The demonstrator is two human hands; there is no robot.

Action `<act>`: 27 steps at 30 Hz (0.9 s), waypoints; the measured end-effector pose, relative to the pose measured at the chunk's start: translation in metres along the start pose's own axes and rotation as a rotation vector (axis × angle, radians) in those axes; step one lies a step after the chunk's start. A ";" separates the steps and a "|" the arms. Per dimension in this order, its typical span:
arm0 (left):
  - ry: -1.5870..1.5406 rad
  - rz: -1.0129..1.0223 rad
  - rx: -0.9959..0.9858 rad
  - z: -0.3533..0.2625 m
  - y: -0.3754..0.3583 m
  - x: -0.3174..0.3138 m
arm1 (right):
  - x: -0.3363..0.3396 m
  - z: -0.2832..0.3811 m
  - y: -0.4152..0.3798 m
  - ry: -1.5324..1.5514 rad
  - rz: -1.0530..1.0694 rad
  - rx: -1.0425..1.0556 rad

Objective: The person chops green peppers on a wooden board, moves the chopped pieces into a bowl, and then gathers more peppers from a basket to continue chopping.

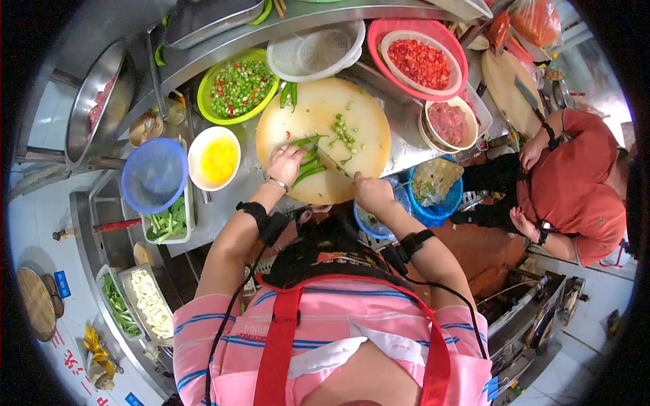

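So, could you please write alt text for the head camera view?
The left hand holds long green peppers on a round cutting board while the right hand grips a knife beside them. A green basket of chopped peppers sits beyond; a co-worker stands at right.

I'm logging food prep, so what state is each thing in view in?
Green peppers: whole, partly beneath left hand
Green pieces on board: chopped
Knife: held in right hand
Pepper mix: chopped
Red peppers: chopped
Eggs: apparently cracked
Meat: looks raw
Pale vegetable: cut up
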State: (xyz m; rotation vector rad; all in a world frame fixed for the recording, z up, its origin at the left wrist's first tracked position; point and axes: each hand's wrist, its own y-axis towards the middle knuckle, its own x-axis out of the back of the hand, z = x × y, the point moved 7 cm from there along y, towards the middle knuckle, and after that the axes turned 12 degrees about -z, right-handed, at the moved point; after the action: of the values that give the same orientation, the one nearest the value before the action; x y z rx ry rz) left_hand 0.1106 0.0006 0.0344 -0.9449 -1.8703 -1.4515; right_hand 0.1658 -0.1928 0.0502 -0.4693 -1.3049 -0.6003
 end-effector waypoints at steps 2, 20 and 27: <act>-0.020 0.051 -0.013 -0.001 0.001 0.004 | 0.003 -0.003 -0.008 0.001 0.016 -0.001; 0.138 0.081 0.237 0.032 0.007 0.001 | 0.030 -0.010 -0.015 0.073 0.137 -0.097; -0.007 0.008 0.187 0.024 0.003 0.006 | 0.005 0.008 0.011 0.174 -0.030 -0.077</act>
State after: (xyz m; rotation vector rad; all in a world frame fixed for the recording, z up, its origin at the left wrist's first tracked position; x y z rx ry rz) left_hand 0.1095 0.0259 0.0351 -0.8671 -1.9657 -1.2442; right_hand 0.1679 -0.1800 0.0567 -0.4506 -1.1282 -0.7031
